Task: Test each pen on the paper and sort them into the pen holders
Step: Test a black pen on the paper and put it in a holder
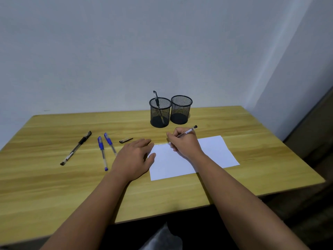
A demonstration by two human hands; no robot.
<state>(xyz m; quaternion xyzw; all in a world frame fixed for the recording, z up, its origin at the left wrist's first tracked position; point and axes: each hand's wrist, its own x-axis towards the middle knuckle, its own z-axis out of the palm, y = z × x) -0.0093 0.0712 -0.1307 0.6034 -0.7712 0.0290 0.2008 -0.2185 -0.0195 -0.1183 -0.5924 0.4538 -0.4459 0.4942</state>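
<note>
My right hand grips a black pen with its tip down on the top left corner of the white paper. My left hand lies flat, fingers apart, pressing the paper's left edge. A loose black pen cap lies just beyond the left hand. To the left on the table rest two blue pens and a capped black pen. Two black mesh pen holders stand at the back: the left holder contains one black pen, while the right holder looks empty.
The wooden table stands against a pale wall, with its right edge near a corner. Its near edge runs below my forearms, with dark floor beneath.
</note>
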